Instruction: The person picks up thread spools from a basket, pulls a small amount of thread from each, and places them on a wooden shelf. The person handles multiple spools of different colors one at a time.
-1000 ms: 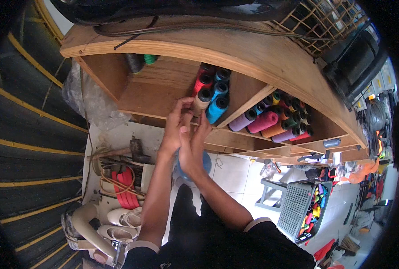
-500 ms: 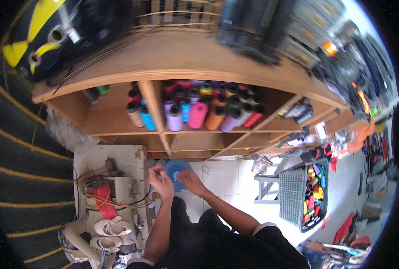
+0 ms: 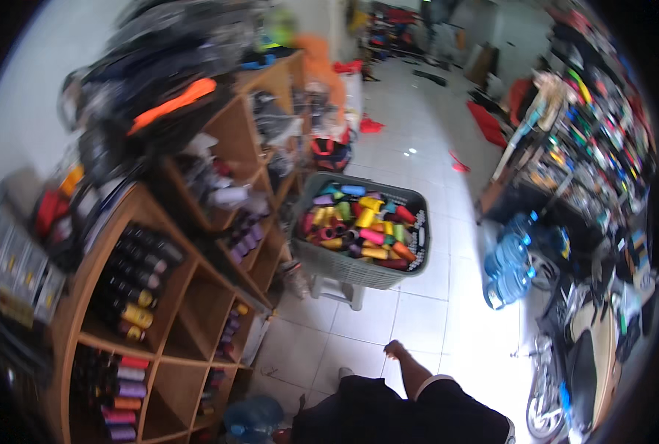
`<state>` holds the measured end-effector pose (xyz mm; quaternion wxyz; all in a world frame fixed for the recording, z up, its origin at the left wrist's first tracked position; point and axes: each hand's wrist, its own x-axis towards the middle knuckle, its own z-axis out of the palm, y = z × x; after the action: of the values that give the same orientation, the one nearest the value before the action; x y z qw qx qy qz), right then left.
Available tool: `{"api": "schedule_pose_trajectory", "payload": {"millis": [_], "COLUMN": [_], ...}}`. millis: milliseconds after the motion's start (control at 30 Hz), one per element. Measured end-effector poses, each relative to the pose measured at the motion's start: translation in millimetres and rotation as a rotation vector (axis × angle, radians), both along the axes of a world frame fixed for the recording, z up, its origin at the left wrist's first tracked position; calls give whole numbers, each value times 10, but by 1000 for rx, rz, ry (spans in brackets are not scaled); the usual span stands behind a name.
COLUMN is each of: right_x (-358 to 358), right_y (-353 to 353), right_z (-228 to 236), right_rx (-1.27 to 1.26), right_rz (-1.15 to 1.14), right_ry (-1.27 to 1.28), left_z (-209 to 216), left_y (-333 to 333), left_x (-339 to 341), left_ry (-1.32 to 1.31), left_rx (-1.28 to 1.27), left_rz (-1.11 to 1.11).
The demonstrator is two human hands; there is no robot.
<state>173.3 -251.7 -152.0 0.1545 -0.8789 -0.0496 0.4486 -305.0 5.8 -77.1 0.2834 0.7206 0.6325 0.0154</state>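
One hand (image 3: 396,349) showed at the bottom of the view, hanging low over the white tiled floor (image 3: 448,222) at the end of a dark-sleeved arm. It looked like the right hand, loose and empty, fingers half curled with nothing in them, though blur made the exact spread hard to read. The left hand was nowhere in view, so its state could not be told.

Straight ahead of that hand, well apart from it, sat the grey basket (image 3: 359,263), heaped with thread cones (image 3: 359,226) in yellow, pink, red, purple and teal. It rested on a small white stool (image 3: 337,290), which kept it off the floor and probably at an easier height for picking.

To the left ran the wooden shelf unit (image 3: 196,296), split into cubbies. Cones lay on their sides in them, grouped by shade: dark ones with a few yellow (image 3: 133,277) up high, purple and orange ones (image 3: 119,388) lower down. Several cubbies near the hand stood bare.

Off to the right, blue water bottles (image 3: 508,266) clustered on the floor beside a crowded rack of goods (image 3: 596,148). A blue bottle top (image 3: 252,418) peeked out by the person's dark clothing.
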Motion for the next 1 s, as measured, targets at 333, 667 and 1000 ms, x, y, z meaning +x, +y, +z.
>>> {"api": "schedule_pose_trajectory", "payload": {"millis": [333, 667, 1000], "right_x": [4, 750, 2332], "right_y": [-682, 1267, 2021], "right_z": [1223, 2558, 2521], "right_rx": [433, 686, 388], "right_rz": [-944, -283, -70], "right_ry": [-472, -958, -1086], "left_z": [-288, 695, 738], "left_y": [1461, 1521, 1859], "left_x": [2176, 3830, 3396], "left_ry": [-347, -334, -382], "left_rx": [-216, -438, -605], "left_rz": [-306, -336, 197]}}
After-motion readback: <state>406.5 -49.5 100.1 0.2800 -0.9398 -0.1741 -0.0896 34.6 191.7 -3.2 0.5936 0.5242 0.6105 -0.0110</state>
